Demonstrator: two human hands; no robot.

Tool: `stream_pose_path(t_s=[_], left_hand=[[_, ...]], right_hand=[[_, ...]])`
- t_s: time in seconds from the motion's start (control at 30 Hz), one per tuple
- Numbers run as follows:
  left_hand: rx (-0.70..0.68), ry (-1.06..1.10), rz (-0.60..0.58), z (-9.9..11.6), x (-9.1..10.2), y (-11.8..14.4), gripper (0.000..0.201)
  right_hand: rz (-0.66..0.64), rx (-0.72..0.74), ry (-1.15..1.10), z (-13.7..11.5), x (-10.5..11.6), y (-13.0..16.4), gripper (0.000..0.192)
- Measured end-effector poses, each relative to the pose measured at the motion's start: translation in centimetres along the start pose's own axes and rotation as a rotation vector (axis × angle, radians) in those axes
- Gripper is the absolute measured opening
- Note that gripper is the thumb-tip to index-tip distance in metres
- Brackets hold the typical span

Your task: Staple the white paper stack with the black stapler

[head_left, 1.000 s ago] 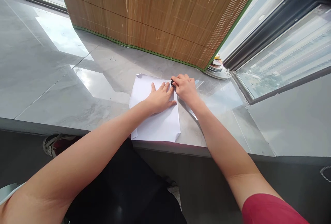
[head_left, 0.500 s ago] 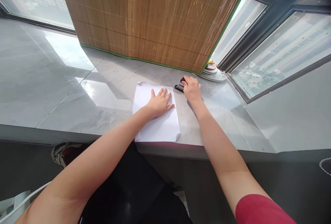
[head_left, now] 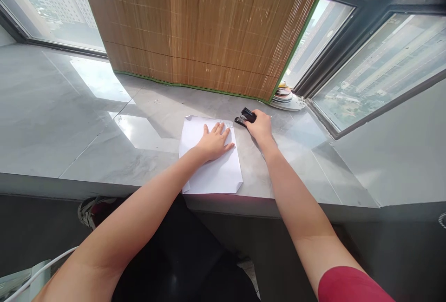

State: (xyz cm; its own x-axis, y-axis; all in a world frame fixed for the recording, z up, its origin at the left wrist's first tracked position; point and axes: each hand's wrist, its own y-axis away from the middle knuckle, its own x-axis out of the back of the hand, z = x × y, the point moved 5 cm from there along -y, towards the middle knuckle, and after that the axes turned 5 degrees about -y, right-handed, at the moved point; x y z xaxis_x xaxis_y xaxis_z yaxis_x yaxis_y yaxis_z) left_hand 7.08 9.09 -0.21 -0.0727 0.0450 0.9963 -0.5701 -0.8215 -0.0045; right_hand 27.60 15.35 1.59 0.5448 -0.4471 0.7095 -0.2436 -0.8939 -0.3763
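Pinning the paper (head_left: 212, 162) flat with splayed left hand (head_left: 213, 141), right hand (head_left: 260, 126) grasping stapler (head_left: 245, 117) just right of the sheet's far corner; stapling step, needs aligning jaws over corner.

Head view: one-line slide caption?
Left hand flat on white paper on a grey stone sill; right hand holds a black stapler beside it.

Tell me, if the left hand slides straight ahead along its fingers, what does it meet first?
Probably the black stapler held by the right hand; the left hand lies flat on the paper, fingers aimed roughly there.
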Motion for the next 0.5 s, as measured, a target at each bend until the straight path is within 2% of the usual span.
stream_pose_path(t_s=[0.07,0.13,0.2,0.27,0.3,0.33,0.4,0.5], left_hand=[[0.002,0.052,0.031,-0.1,0.5,-0.1,0.066],[0.087,0.146,0.142,-1.2,1.7,-0.2,0.054],[0.273,0.236,0.348,-3.7,3.3,0.2,0.044],[0.477,0.280,0.568,-6.8,4.8,1.4,0.041],[0.557,0.292,0.635,-8.3,5.2,2.0,0.039],[0.625,0.308,0.667,-9.7,5.3,2.5,0.037],[0.744,0.360,0.654,-12.1,5.2,3.4,0.039],[0.849,0.417,0.614,-13.8,4.6,4.2,0.044]], right_hand=[[0.049,-0.002,-0.070,-0.8,0.4,0.4,0.025],[0.068,0.044,-0.162,-2.3,0.6,1.0,0.025],[0.032,0.132,-0.261,-4.3,0.5,2.1,0.026],[-0.056,0.231,-0.344,-6.6,-0.2,3.5,0.027],[-0.111,0.275,-0.375,-7.7,-0.7,4.3,0.027],[-0.166,0.308,-0.396,-8.6,-1.2,5.0,0.026],[-0.269,0.348,-0.403,-10.0,-2.4,6.3,0.023],[-0.394,0.389,-0.333,-10.9,-3.9,7.3,0.016]])
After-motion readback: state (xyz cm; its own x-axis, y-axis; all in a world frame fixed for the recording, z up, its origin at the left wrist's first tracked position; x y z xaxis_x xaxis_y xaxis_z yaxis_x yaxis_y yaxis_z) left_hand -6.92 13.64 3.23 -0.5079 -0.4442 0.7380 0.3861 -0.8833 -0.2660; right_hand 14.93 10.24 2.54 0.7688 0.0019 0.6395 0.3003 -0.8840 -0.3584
